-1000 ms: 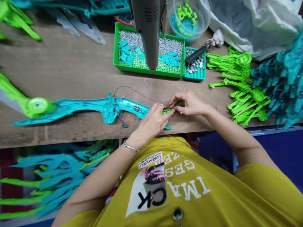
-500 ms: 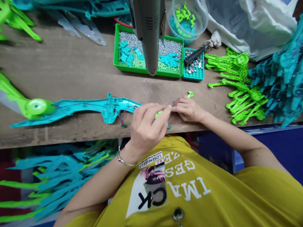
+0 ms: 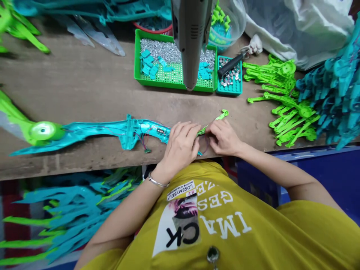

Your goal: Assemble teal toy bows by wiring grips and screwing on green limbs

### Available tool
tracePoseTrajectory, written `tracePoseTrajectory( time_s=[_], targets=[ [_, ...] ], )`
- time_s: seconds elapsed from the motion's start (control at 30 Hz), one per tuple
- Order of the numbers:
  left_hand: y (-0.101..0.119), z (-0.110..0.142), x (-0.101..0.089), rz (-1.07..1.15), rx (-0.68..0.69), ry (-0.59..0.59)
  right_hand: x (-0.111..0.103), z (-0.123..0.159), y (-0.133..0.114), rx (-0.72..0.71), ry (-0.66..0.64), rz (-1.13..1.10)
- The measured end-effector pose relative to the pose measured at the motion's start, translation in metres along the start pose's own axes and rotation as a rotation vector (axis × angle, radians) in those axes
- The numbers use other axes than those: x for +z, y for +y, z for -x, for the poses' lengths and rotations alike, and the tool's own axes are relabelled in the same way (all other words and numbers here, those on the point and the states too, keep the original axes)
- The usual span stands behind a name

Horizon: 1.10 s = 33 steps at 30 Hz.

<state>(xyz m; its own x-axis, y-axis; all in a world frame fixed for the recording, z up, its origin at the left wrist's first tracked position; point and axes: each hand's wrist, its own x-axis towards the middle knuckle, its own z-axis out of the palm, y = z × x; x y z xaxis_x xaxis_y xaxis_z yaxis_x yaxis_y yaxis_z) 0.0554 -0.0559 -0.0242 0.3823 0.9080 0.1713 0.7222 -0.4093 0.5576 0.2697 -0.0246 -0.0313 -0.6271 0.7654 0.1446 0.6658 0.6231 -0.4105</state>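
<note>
A long turquoise plastic toy bow half (image 3: 98, 128) lies along the table's front edge, with thin red and dark wires running inside it. My left hand (image 3: 181, 144) is closed over its right end, palm down, hiding most of that end. A bright green arm (image 3: 224, 114) slants up and right from under my fingers. Close beside it, my right hand (image 3: 225, 138) is pinched at a thin purple wire (image 3: 207, 145); its fingertips are partly hidden. A small green circuit board (image 3: 147, 150) hangs on wires below the bow. At the left end sits a green round-hubbed arm (image 3: 43, 131).
Ahead stands a green basket (image 3: 176, 88) of screws and turquoise pieces, beneath a hanging grey power tool (image 3: 191, 48). A small turquoise tray (image 3: 237, 90) holds metal discs and a black-handled tool (image 3: 231, 66). Green arms (image 3: 281, 75) and turquoise parts (image 3: 329, 97) are piled at right.
My left hand has turned flatter over the bow's end. My right hand has moved slightly down, and more of the green arm and the purple wire shows. The camera view has shifted a little.
</note>
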Motion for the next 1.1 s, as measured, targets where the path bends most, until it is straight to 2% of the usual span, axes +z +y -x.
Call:
tracePoseTrajectory(
  time_s=[0.13, 0.23, 0.37, 0.47, 0.6, 0.73, 0.87, 0.93, 1.03, 1.1],
  targets=[
    [-0.011, 0.002, 0.008, 0.024, 0.009, -0.012, 0.007, -0.004, 0.006, -0.124, -0.034, -0.058],
    [-0.012, 0.003, 0.008, 0.059, 0.02, 0.001, 0.001, -0.012, 0.007, -0.13, -0.049, -0.218],
    [-0.005, 0.0, -0.003, 0.065, 0.045, 0.062, -0.011, -0.027, 0.003, 0.1, 0.031, -0.486],
    [-0.003, -0.007, -0.009, 0.067, 0.0, 0.069, -0.015, -0.037, 0.002, 0.263, 0.006, -0.678],
    [-0.007, -0.016, -0.01, 0.086, -0.092, 0.088, -0.013, -0.045, 0.006, 0.349, -0.11, -0.898],
    [-0.009, -0.018, -0.005, 0.052, -0.123, 0.106, -0.013, -0.047, 0.008, 0.404, -0.173, -1.021],
    [-0.007, -0.016, 0.002, 0.014, -0.118, 0.115, -0.018, -0.05, 0.008, 0.387, -0.16, -1.007],
    [-0.005, -0.013, 0.005, -0.01, -0.109, 0.167, -0.022, -0.052, 0.009, 0.342, -0.162, -0.933],
    [-0.002, -0.002, 0.007, -0.06, -0.083, 0.36, -0.029, -0.055, 0.015, 0.244, -0.217, -0.728],
    [0.0, 0.007, 0.008, -0.057, 0.059, 0.509, -0.032, -0.058, 0.019, 0.194, -0.275, -0.626]
  ],
)
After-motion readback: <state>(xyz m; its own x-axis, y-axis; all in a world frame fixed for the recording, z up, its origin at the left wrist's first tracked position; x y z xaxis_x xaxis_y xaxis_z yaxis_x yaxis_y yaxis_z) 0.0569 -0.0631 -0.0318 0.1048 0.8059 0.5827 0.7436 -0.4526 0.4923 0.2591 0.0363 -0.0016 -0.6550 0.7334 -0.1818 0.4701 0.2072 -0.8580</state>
